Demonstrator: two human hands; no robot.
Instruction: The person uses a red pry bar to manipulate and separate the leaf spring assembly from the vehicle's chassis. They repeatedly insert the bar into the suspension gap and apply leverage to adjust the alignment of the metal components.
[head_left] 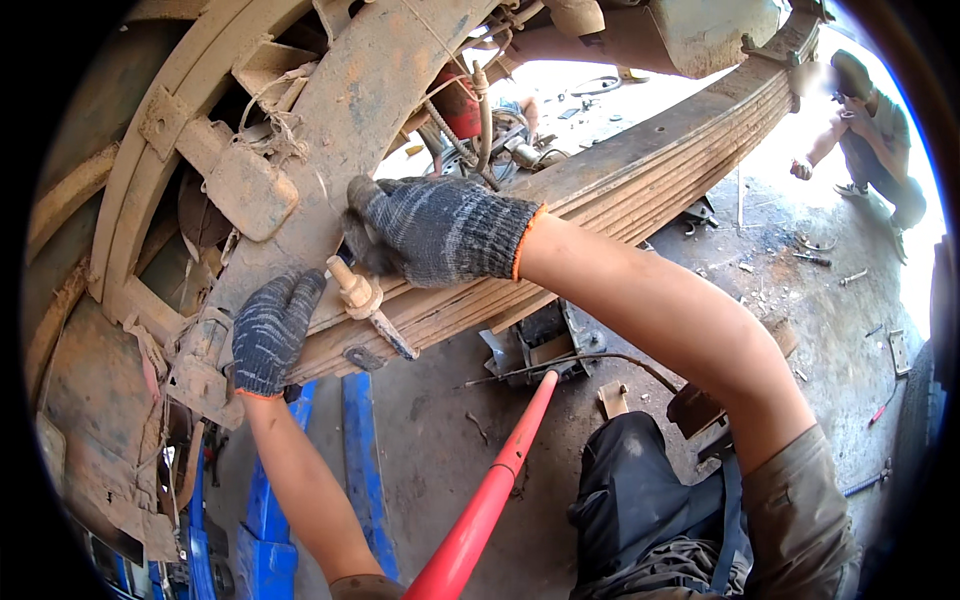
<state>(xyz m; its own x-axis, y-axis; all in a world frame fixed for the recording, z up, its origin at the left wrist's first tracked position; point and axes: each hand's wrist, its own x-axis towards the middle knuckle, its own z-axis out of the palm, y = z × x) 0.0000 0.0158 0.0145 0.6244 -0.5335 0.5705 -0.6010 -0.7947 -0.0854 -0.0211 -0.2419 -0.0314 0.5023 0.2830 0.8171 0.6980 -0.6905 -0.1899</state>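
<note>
No text, label, number or sign can be read anywhere in the frame; the leaf spring (625, 195), running from left of centre to the upper right, shows no legible mark. The red bar (490, 505) at bottom centre, the blue metal supports (268, 555) at lower left and the red container (458, 110) at upper centre likewise bear no readable lettering.

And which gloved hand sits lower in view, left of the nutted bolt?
The left hand, at the leaf spring stack; the right hand is higher, above the bolt's nut.
</note>
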